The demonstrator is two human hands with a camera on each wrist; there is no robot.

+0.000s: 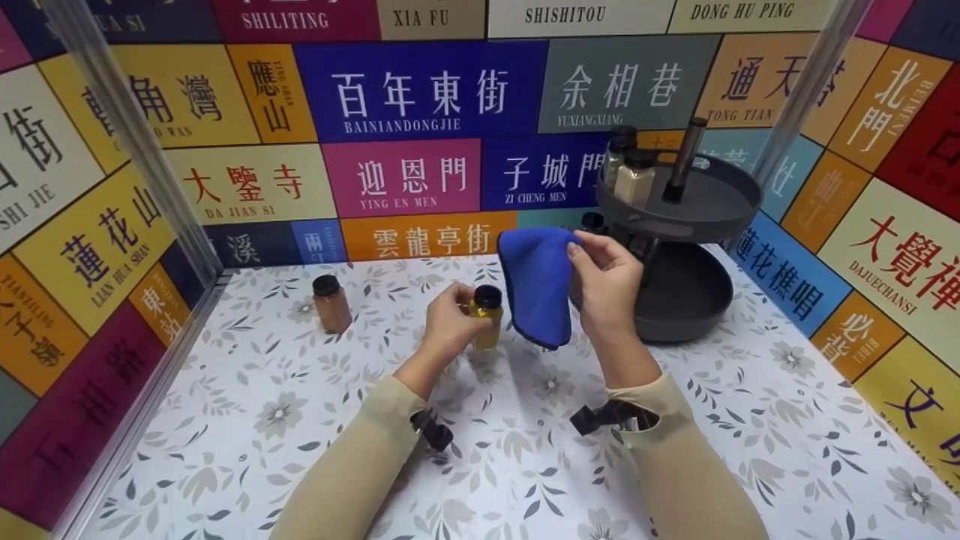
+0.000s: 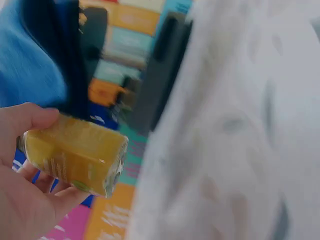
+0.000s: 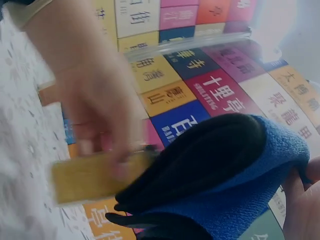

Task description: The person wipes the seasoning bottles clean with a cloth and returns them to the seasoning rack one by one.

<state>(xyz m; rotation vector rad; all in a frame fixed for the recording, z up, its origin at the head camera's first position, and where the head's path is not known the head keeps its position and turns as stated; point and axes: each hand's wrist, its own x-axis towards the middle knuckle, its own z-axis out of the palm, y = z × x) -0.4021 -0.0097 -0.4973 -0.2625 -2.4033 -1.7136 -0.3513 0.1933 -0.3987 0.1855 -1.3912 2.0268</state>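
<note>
A small spice bottle [image 1: 487, 334] with a black cap and yellow contents is held upright by my left hand [image 1: 452, 322], just over the table. In the left wrist view the thumb and fingers grip the yellow bottle [image 2: 75, 155] around its sides. My right hand [image 1: 609, 289] pinches a blue cloth [image 1: 541, 289] with dark edging by its upper corner. The cloth hangs down just right of the bottle. In the right wrist view the folded cloth [image 3: 270, 165] lies in front of the bottle's capped end.
A bottle with brown contents [image 1: 332, 307] and a black cap stands on the floral tabletop [image 1: 277, 450] at left. Behind my right hand is a dark two-tier rack [image 1: 697, 202]. Capped bottles [image 1: 634, 180] stand on its upper tier. Lettered panels [image 1: 420, 90] enclose the table.
</note>
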